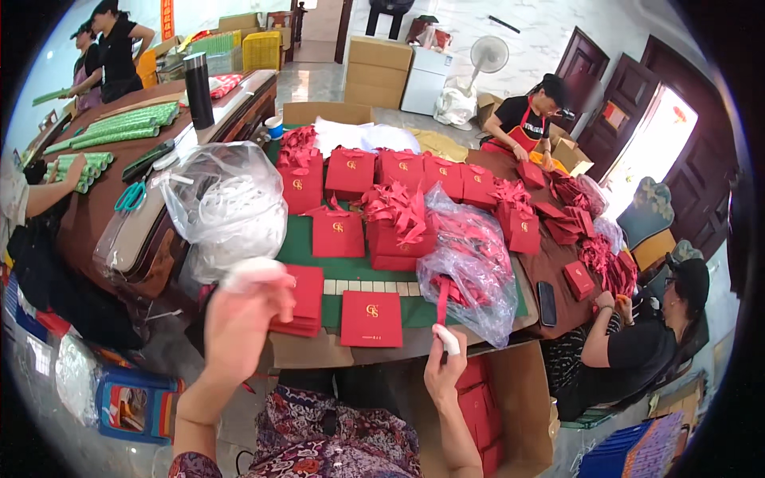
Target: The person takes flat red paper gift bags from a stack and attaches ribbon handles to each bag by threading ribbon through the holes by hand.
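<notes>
My right hand (446,365), a white cover on one finger, pinches the end of a red ribbon (442,303). The ribbon trails out of a clear plastic bag (486,307) full of red ribbons. Motion blurs my left hand (243,315), which also has white on a fingertip; whether its fingers hold anything is unclear. It is beside a stack of flat red boxes (304,301), below a clear bag of white strips (231,203). Between my hands, a single red box (371,320) with a gold emblem lies flat at the table's front edge. Behind it runs a row of cream-coloured pieces (374,287).
Red gift bags (339,233) with ribbon handles crowd the table's middle. A carton (522,414) holding red boxes stands below the edge at right. A phone (547,303) lies nearby. One person (653,334) sits at right; another (526,127) works at the far side.
</notes>
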A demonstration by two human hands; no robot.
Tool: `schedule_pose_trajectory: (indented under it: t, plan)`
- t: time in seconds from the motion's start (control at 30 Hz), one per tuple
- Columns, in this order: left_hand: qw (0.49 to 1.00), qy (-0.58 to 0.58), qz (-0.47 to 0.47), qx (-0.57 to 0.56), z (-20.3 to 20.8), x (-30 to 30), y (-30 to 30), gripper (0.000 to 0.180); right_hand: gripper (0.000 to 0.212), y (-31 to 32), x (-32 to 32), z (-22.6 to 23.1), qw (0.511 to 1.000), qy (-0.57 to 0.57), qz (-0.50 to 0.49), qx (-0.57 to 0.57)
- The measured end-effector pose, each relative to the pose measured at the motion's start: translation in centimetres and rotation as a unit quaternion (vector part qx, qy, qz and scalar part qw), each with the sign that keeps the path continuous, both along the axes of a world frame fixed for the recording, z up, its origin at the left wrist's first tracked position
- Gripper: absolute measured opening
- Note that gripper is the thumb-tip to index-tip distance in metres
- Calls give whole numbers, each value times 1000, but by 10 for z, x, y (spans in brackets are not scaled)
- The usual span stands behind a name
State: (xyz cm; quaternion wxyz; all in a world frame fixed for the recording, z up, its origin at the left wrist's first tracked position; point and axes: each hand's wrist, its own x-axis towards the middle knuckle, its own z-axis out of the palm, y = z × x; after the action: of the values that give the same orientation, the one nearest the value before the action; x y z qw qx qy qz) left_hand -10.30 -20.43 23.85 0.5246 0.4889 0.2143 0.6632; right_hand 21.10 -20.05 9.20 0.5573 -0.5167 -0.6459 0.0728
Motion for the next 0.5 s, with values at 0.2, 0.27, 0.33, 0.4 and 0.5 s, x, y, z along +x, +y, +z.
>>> schedule_pose_trajectory:
  t: [0.2, 0.27, 0.33, 0.4, 0.5]
  plan:
    - [884, 466, 16, -32, -126, 58, 100, 39, 20, 13, -2, -8, 999, -10, 13, -35]
    - [815, 572, 51, 73, -174, 76, 121, 48, 18, 32, -2, -21, 999, -15, -4, -51]
    - [754, 652, 72, 50, -217, 95, 136, 53, 21, 51, 0, -35, 987, -24, 34, -152]
    - [738, 665, 91, 64, -229, 113, 143, 56, 17, 77, 3, -55, 992, -56, 44, -101]
    - [704, 701, 93, 63, -228, 122, 153, 58, 12, 106, -1, -80, 986, -40, 70, -146]
